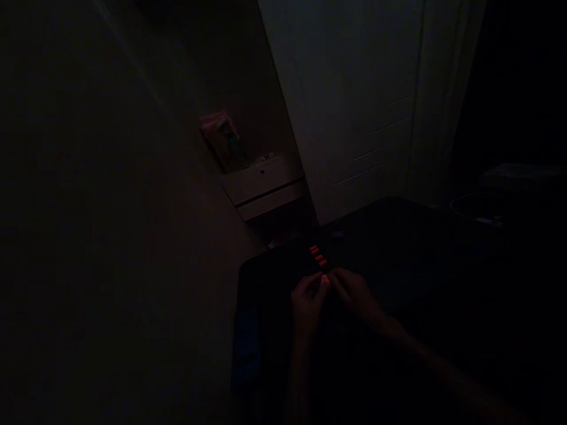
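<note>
The room is very dark, so details are hard to make out. Between my two hands is a small piece glowing orange-red [325,280], its kind too dim to tell. My left hand [306,295] pinches it from the left with thumb and fingers. From the right, the closed fingertips of my right hand [352,289] meet at the same piece. Just beyond my fingers, several small red-lit pieces [320,258] lie in a short slanting row on the dark table [372,236].
A drawer unit [266,183] with a colourful bag [220,133] on top stands beyond the table. Behind it is a pale door-like panel [354,106]. A bluish flat thing [247,348] lies at the table's left edge. A thin pale cable [460,200] curves at the right.
</note>
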The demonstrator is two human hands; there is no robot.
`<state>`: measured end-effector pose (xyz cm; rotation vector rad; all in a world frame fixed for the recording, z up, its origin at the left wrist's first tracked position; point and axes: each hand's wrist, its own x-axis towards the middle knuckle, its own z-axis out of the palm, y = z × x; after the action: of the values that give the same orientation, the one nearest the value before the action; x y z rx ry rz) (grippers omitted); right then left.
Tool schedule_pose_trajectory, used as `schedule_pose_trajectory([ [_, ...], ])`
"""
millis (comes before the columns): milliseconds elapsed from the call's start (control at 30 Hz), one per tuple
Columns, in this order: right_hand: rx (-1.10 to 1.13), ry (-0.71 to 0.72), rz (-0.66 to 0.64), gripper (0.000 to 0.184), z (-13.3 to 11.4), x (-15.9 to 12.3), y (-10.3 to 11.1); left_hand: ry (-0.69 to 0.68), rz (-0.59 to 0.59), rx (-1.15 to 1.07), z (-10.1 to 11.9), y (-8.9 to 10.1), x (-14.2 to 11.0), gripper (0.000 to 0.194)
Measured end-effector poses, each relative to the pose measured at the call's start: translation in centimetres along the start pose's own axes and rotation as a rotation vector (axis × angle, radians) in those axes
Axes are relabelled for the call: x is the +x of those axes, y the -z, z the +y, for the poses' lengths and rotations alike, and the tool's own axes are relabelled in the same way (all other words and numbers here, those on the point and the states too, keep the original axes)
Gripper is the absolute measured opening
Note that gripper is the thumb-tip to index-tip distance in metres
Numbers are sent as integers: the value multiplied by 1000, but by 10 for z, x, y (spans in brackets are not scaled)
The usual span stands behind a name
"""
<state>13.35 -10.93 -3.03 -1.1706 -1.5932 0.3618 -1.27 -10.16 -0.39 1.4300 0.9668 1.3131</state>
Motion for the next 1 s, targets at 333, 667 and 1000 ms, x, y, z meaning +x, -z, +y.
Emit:
schedule_pose_trajectory([
  [333,195,-115,3,26,2,4,0,-41,-47,-9,-8,1,1,23],
  [667,229,-65,-114,29,2,2,-3,-156,33,114,-5,6,4,15],
  [1000,230,-46,-193,22,-15,1,2,-203,96,318,-9,13,5,11],
])
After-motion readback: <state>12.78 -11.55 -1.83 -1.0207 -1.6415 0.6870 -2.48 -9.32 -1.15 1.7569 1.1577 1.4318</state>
